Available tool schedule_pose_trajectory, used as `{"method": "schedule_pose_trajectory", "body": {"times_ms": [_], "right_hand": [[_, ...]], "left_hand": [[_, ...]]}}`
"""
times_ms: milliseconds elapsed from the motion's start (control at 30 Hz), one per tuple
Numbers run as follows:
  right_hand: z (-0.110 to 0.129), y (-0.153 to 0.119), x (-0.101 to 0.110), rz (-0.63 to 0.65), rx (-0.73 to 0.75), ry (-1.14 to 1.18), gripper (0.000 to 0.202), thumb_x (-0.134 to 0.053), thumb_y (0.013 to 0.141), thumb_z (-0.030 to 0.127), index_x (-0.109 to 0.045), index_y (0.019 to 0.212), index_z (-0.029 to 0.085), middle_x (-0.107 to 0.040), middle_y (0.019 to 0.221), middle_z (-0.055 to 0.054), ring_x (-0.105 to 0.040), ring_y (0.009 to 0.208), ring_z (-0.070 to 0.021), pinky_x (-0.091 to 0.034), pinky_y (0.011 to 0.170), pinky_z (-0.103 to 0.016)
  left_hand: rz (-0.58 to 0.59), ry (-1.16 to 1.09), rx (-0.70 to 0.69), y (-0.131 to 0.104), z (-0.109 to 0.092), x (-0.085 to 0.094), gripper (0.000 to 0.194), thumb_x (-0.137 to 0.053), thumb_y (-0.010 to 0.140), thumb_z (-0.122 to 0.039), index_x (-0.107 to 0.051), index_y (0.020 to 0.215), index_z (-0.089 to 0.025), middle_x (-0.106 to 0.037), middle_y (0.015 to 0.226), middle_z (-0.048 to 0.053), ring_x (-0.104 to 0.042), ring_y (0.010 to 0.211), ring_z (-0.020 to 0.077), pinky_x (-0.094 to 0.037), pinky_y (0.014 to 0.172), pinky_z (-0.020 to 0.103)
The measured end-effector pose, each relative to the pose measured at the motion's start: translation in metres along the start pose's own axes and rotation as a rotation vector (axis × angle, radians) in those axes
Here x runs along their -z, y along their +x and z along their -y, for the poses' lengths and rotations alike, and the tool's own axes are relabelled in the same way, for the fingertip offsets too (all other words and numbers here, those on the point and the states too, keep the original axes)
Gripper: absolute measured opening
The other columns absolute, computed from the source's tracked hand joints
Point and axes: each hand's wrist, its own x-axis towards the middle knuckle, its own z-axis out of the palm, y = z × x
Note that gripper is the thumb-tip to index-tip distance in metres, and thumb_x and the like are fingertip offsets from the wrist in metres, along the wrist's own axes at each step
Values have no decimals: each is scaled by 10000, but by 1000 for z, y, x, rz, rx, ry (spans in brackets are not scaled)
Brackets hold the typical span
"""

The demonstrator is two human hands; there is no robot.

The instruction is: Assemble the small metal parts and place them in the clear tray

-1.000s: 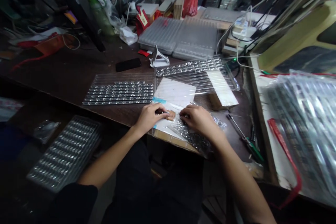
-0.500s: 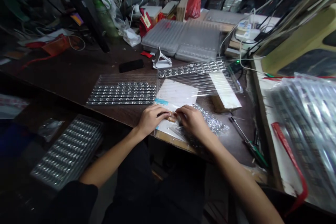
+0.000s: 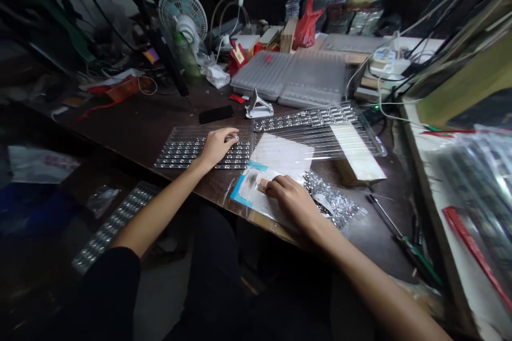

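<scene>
My left hand [image 3: 218,145] is over the near clear plastic tray [image 3: 180,155], which carries rows of small shiny metal parts. Its thumb and fingers are curled together at the tray's upper right; whatever is between them is too small to name. On the white board [image 3: 282,152], edged with blue tape [image 3: 242,200], my right hand [image 3: 290,194] is closed, fingertips on a small brown block [image 3: 263,185]. Right beside that hand spreads a pile of loose shiny metal pieces [image 3: 334,202] on clear plastic.
A second ridged tray [image 3: 304,120] with metal parts lies behind the board, partly under a white-topped block [image 3: 356,152]. A black phone [image 3: 216,114] and white stand [image 3: 259,105] are farther back. A screwdriver [image 3: 386,213] lies right. Filled trays [image 3: 116,226] sit below the left edge.
My left hand has left the brown block and moved left and away from me, over the near tray. The right hand stays at the block. The view has shifted, so everything sits lower right.
</scene>
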Motion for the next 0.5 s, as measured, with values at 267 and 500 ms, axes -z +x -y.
{"method": "schedule_pose_trajectory", "body": {"times_ms": [267,500], "right_hand": [[3,1,2,25,40,-80,155,-526,955,125,-674,971,166,-653,986,-92,-574,887,-216,-470,759,-317],[-5,-3,9,-43,-8,91,281,-486,986,177,-640,1220,198,-674,1111,-89,-611,955,-211,-487,808,-317]], "left_hand": [[36,21,-140,8,1,-14,199,-661,863,-244,-701,1049,-185,-741,994,58,-691,901,196,-531,860,328],[119,54,-53,27,6,-17,142,-617,866,-231,-743,921,-198,-759,984,57,-690,930,216,-515,901,344]]}}
